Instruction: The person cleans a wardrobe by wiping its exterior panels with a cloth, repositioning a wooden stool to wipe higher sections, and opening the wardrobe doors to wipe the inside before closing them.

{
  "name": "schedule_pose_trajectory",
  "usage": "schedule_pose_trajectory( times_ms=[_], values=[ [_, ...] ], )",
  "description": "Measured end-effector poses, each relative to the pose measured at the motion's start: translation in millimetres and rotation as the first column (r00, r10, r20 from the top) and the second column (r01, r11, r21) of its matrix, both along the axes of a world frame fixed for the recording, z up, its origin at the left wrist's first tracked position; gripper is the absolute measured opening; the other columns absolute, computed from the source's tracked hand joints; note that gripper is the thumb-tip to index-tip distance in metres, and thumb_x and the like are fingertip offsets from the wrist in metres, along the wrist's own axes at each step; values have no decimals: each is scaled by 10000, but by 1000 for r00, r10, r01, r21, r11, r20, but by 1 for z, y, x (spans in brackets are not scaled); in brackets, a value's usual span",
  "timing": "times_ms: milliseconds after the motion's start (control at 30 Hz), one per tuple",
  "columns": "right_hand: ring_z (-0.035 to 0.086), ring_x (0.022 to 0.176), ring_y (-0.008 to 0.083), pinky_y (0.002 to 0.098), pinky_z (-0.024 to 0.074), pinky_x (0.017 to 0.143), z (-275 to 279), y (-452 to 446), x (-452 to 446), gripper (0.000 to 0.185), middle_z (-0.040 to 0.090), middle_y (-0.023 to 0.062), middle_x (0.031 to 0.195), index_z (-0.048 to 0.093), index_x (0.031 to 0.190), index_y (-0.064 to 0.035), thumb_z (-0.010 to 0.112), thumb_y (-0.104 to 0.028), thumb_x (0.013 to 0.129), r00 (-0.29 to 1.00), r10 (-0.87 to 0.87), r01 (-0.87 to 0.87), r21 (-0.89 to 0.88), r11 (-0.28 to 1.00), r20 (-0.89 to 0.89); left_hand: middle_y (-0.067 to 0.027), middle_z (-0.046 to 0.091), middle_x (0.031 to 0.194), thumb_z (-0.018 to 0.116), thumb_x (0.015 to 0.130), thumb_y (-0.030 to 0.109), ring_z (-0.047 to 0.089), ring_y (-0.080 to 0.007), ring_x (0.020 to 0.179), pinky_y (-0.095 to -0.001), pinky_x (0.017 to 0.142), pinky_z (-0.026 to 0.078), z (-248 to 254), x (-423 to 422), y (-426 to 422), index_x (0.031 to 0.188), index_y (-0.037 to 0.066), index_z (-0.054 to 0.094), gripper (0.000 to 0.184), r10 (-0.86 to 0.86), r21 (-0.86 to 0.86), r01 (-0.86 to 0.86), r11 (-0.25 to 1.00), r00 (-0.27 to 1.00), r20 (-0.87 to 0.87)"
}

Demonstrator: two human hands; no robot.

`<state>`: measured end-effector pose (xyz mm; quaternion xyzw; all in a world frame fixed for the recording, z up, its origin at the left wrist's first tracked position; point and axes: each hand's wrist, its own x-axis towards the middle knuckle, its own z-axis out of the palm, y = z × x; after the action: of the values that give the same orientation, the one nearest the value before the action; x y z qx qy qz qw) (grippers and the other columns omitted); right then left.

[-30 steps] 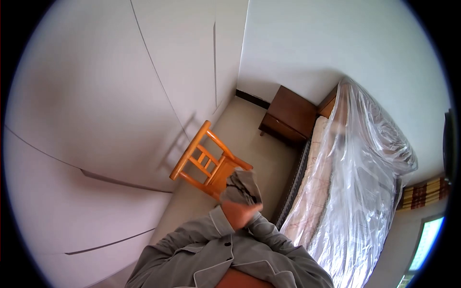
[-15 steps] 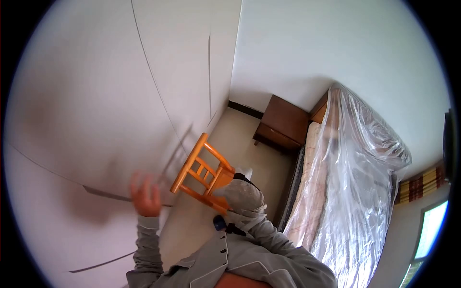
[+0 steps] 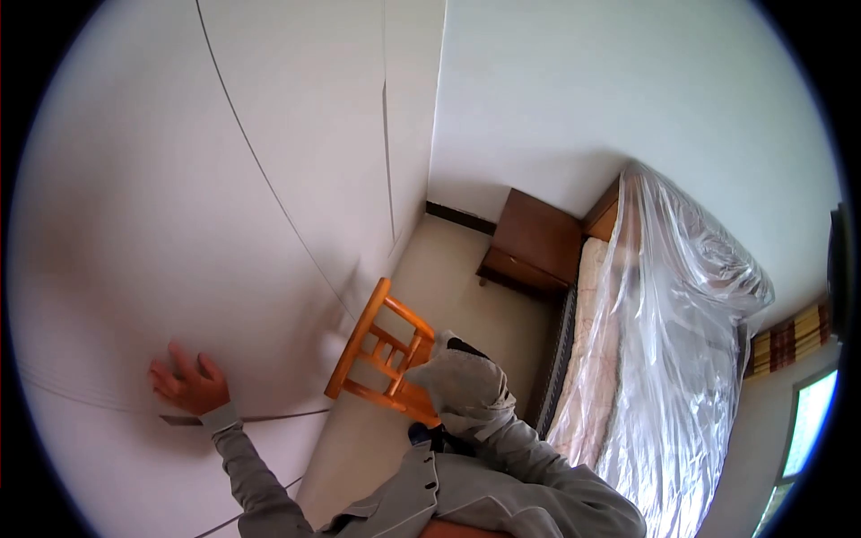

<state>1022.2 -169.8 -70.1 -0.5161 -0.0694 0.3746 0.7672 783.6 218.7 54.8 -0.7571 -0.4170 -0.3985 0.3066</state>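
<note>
My left hand [image 3: 190, 384] is at the pale panelled surface [image 3: 215, 287], fingers spread and holding nothing. It lies just above a dark strip [image 3: 269, 417]; whether the palm presses on the panel I cannot tell. My right sleeve [image 3: 547, 453] reaches forward to a crumpled grey-beige cloth [image 3: 466, 386], perhaps a trouser leg, and my right hand does not show. Beside that cloth an orange wooden chair [image 3: 354, 341] stands close to the panels, its slatted back towards them.
A dark brown bedside cabinet [image 3: 538, 229] stands by the far wall. Next to it is a bed under clear plastic sheeting [image 3: 664, 359]. Pale floor [image 3: 439, 260] runs between panels and bed. A striped curtain [image 3: 789, 341] and a bright window [image 3: 812, 421] are at the right.
My left hand has moved left over the panels, from beside the dark strip's middle to its left end. The view has shifted, so the chair sits slightly lower.
</note>
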Motion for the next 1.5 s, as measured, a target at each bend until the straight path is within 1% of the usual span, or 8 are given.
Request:
schedule_pose_trajectory(
  times_ms=[233, 500, 667, 867, 1000, 1133, 1267, 1500],
  values=[
    [532, 1122, 231, 312, 435, 936, 4, 68, 103, 484, 569, 108, 1240, 496, 1330, -37, 562, -286, 920, 996, 88, -88, 18, 996, 29, -281, 320, 1483, 536, 944, 459, 348, -492, 1324, -640, 1065, 270, -19, -13, 14, 1435, 175, 445, 574, 67, 278, -57, 959, 997, -28],
    [507, 1155, 240, 316, 415, 961, 112, 191, 225, 515, 550, 117, 1269, 487, 1341, -34, 563, -314, 915, 989, 115, -119, 44, 992, 93, -261, 221, 1532, 560, 949, 435, 213, -495, 1396, -605, 1115, 231, -22, -26, -21, 1471, 139, 341, 639, 298, 83, -289, 954, 945, -135],
    [491, 1176, 245, 319, 402, 977, 187, 231, 240, 535, 539, 122, 1286, 482, 1347, -33, 564, -332, 912, 976, 159, -171, 76, 982, 146, -267, 212, 1528, 685, 833, 252, 154, -482, 1423, -596, 1146, 201, -10, -9, -54, 1413, 81, 377, 678, 441, -308, -499, 810, 865, -240],
    [473, 1201, 251, 322, 387, 995, 265, 287, 218, 559, 524, 128, 1307, 476, 1355, -31, 566, -354, 908, 927, 298, -322, 78, 943, 228, -239, 162, 1552, 657, 710, 96, 162, -428, 1444, -553, 1160, 195, 48, 49, -89, 1477, 69, 303, 845, 392, -613, -334, 716, 919, -42],
    [460, 1218, 256, 324, 377, 1008, 307, 331, 184, 575, 515, 133, 1321, 472, 1360, -29, 567, -368, 905, 860, 391, -439, 87, 894, 328, -236, 259, 1507, 689, 669, 78, 246, -412, 1411, -509, 1125, 279, 70, 87, -118, 1415, 37, 418, 795, 363, -678, -203, 706, 926, 101],
    [448, 1234, 260, 326, 367, 1020, 356, 383, 153, 592, 506, 137, 1335, 468, 1366, -28, 567, -382, 902, 790, 402, -502, 112, 857, 464, -208, 569, 1244, 652, 733, 206, 491, -391, 1232, -496, 1021, 410, 13, 90, -146, 1221, 73, 609, 507, 82, -875, 95, 474, 985, 152],
    [435, 1251, 264, 328, 357, 1033, 417, 434, 145, 608, 496, 141, 1350, 464, 1371, -27, 568, -397, 900, 717, 338, -508, 124, 853, 610, -164, 686, 1037, 569, 824, 288, 648, -355, 974, -446, 878, 520, 8, 92, -188, 1100, 148, 686, 331, 101, -979, 167, 116, 979, 179],
    [413, 1280, 272, 332, 339, 1055, 550, 510, 161, 637, 480, 149, 1374, 457, 1380, -24, 570, -422, 895, 570, 131, -478, 197, 856, 811, -143, 704, 1008, 531, 832, 258, 666, -347, 931, -441, 859, 533, -11, 50, -205, 1082, 176, 700, 314, 166, -993, 116, 20, 979, 118]
  ],
)
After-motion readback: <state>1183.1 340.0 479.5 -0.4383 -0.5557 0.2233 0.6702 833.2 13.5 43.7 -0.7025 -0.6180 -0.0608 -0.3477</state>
